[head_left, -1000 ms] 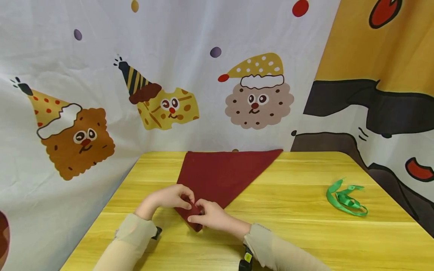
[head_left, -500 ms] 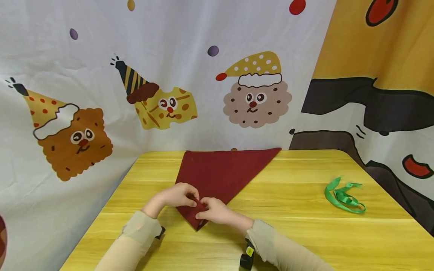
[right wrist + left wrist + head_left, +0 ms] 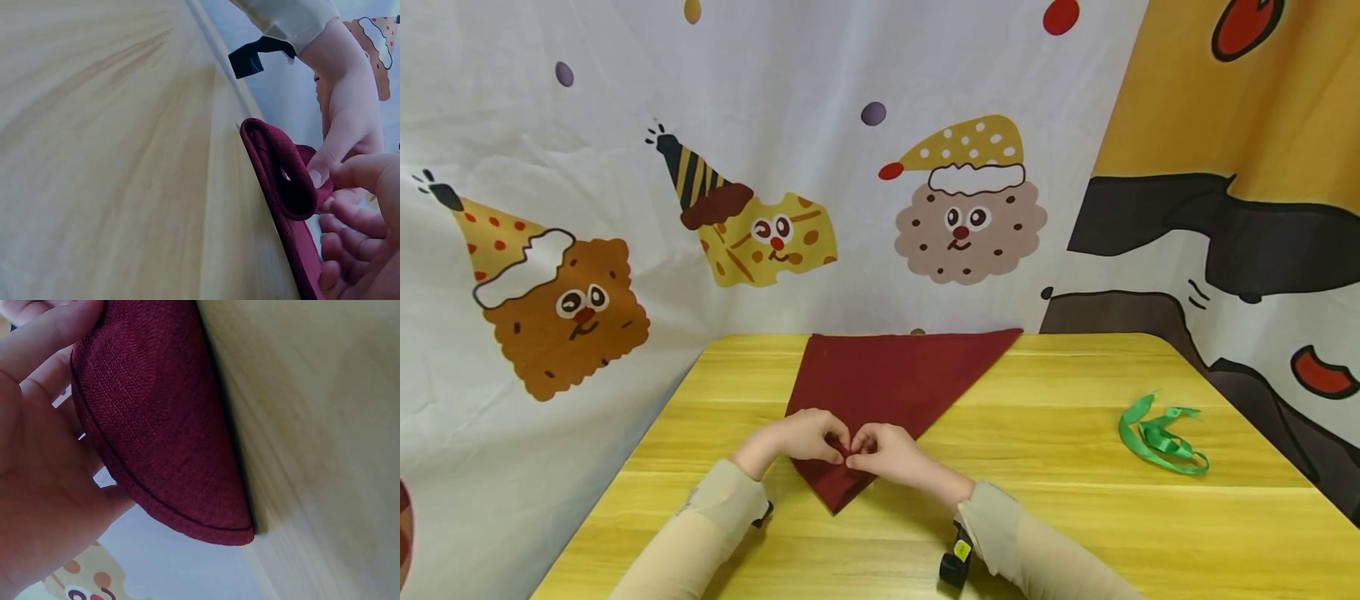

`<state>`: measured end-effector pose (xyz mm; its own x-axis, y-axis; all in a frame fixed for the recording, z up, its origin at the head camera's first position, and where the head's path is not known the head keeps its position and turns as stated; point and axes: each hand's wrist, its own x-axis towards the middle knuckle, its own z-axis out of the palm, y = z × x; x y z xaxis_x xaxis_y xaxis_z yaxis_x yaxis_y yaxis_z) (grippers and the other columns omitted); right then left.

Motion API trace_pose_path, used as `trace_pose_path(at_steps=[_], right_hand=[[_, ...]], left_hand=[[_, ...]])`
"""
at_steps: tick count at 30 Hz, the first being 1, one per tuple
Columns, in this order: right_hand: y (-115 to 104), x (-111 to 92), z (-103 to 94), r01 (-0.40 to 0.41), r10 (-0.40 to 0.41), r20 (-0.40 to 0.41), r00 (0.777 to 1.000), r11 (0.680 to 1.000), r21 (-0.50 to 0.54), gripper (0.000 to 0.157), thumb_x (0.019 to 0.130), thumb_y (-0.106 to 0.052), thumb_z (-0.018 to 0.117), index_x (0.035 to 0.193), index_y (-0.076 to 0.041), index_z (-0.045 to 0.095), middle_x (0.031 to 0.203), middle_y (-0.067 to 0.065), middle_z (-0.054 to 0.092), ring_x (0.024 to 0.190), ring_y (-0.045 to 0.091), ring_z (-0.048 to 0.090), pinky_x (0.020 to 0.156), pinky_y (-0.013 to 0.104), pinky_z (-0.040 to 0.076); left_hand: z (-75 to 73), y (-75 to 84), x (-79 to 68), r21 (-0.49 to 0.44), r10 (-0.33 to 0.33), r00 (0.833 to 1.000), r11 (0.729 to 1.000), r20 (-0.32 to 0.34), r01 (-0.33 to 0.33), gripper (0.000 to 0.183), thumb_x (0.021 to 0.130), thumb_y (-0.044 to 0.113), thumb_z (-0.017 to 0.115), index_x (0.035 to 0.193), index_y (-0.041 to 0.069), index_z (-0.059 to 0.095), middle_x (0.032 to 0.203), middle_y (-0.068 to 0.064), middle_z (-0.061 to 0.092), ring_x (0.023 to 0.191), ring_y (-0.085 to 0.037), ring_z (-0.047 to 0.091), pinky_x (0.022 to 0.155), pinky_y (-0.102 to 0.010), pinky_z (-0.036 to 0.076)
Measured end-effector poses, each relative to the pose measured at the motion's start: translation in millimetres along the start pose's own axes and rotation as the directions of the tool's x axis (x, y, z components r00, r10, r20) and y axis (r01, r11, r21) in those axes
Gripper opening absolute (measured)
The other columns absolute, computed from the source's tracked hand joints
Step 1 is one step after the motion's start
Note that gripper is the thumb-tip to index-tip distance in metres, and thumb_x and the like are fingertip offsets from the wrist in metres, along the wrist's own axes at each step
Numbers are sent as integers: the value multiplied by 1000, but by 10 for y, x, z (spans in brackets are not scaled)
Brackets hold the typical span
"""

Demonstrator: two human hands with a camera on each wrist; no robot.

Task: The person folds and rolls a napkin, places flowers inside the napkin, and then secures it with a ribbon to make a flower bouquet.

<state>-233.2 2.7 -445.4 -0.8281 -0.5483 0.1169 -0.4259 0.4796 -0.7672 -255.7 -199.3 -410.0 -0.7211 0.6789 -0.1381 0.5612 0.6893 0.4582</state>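
Note:
A dark red cloth [image 3: 887, 375] lies folded on the table, pointed at its near end and wide toward the back. At the near part, my left hand [image 3: 805, 435] pinches the cloth's edge between thumb and fingers. My right hand [image 3: 891, 454] pinches the same edge, its fingertips meeting those of the left. In the right wrist view the folded cloth [image 3: 262, 156] rises in a loop, with the left hand [image 3: 347, 125] beyond it. The left wrist view shows a stitched hem along the raised flap [image 3: 156, 412], which curves over beside the left palm [image 3: 44, 462].
A loose green ribbon [image 3: 1165, 442] lies on the right side of the wooden table [image 3: 1060, 533]. A curtain [image 3: 820, 83] printed with cartoon biscuits hangs behind the table's far edge and along its left.
Both hands have shifted slightly right and up along the cloth, drawing the pinched edge with them. More of the pointed near corner shows below the hands. The ribbon stays where it was.

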Motion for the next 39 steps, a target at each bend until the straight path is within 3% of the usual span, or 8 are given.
trace_pose_path(at_steps=[5,11,16,19,21,25,30,39], right_hand=[[-5,-18,31,101,-102,53,993,995,19,8,83,-12,76,81,-15,68,68,-12,57,59,1,49,55,18,40],[8,-25,98,149,-142,112,983,987,-57,11,78,-12,78,74,-17,69,61,-16,53,55,-3,46,53,15,38],[-5,-36,123,144,-132,140,981,986,-82,13,77,-13,79,71,-17,68,58,-15,53,53,-3,46,53,15,39],[1,-37,123,149,-135,153,979,985,-86,13,78,-15,79,70,-17,68,57,-14,53,53,-3,46,52,15,39],[12,-35,119,154,-138,157,978,984,-93,14,78,-17,80,70,-18,68,57,-14,53,52,-3,46,52,15,39],[25,-31,110,151,-132,153,979,981,-120,17,77,-23,81,69,-20,66,56,-15,52,50,-2,45,51,15,38],[10,-17,142,152,-128,152,980,976,-154,25,75,-32,83,69,-20,63,54,-15,49,49,-1,41,50,16,35],[-12,-30,154,127,-101,149,984,976,-175,30,72,-33,86,69,-19,60,56,-11,47,52,1,41,52,18,35]], left_hand=[[2,58,20,23,-6,1000,1000,6,6,14,81,13,75,84,27,71,81,17,61,75,-7,51,72,-34,42],[26,54,44,37,22,1000,999,10,-23,15,81,10,75,89,22,72,89,14,64,85,-10,55,78,-33,45],[58,25,-55,95,62,993,994,-97,-53,15,82,13,76,94,21,72,97,9,62,96,-16,54,84,-38,44],[67,54,-170,125,76,981,991,-177,-54,12,83,14,76,93,18,70,98,7,60,96,-18,51,82,-40,43],[71,77,-246,124,87,977,990,-196,-63,10,84,14,76,90,18,69,95,8,59,93,-16,50,80,-37,43],[104,95,-361,99,73,983,993,-170,-57,10,85,18,76,89,20,67,90,10,56,87,-14,48,75,-31,44],[167,82,-435,90,35,988,996,-150,-22,17,85,27,76,95,18,67,91,8,55,84,-12,47,74,-30,44],[202,97,-390,105,-11,994,994,-112,23,29,78,33,81,97,18,66,91,7,53,80,-9,47,71,-29,44]])
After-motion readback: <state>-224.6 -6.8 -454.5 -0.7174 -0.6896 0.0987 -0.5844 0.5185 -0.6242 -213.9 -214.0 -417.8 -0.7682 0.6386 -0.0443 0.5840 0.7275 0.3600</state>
